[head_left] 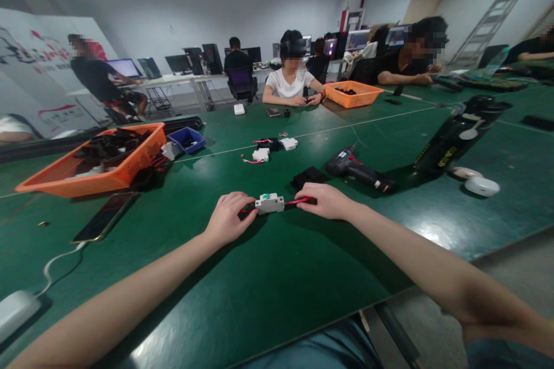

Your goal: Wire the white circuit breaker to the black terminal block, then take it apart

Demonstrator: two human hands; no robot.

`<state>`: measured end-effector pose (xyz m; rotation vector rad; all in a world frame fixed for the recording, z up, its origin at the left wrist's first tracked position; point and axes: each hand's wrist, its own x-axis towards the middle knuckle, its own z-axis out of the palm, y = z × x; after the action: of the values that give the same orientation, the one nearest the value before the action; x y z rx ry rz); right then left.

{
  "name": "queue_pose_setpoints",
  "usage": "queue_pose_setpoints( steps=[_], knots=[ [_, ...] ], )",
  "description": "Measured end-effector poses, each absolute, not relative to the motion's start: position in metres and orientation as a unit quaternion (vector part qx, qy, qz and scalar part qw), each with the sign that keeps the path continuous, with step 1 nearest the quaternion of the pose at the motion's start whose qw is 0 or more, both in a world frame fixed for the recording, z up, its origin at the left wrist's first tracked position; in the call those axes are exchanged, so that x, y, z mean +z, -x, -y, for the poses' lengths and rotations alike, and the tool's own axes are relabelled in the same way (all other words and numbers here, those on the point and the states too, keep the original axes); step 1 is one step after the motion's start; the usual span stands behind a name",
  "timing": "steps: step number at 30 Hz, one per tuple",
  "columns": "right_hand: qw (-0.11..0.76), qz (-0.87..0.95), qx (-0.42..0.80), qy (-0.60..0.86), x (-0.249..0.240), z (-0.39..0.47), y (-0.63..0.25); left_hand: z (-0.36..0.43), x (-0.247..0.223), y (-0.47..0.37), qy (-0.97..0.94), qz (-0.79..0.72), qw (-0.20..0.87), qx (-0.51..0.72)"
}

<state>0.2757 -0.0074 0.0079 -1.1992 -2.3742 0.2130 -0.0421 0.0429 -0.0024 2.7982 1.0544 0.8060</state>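
Observation:
Between my hands, low over the green table (277, 277), is a white circuit breaker (269, 204) with a green switch lever on top. My left hand (229, 218) is closed at the breaker's left end, where something dark, probably a wire, shows between thumb and fingers. A red wire (293, 202) runs out of the breaker's right side. My right hand (326, 200) pinches that wire near its far end. Just beyond my right hand lies a black block-shaped part (309, 177). A black cordless screwdriver (359, 170) lies to the right of it.
More white breakers (261, 154) with red wires lie farther out. On the left are an orange basket (142, 153), a blue bin (194, 139) and a phone (106, 216) on a cable. A black bottle (459, 135) stands right, beside a white case (482, 186). Other people sit across the table.

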Motion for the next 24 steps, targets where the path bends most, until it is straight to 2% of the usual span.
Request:
queue_pose_setpoints(
  steps=[24],
  knots=[
    [0.236, 0.866, 0.081, 0.433, 0.0072, 0.0072, -0.2754, -0.0398, -0.0005, 0.0397, -0.907, -0.324, 0.029, 0.267]
  ],
)
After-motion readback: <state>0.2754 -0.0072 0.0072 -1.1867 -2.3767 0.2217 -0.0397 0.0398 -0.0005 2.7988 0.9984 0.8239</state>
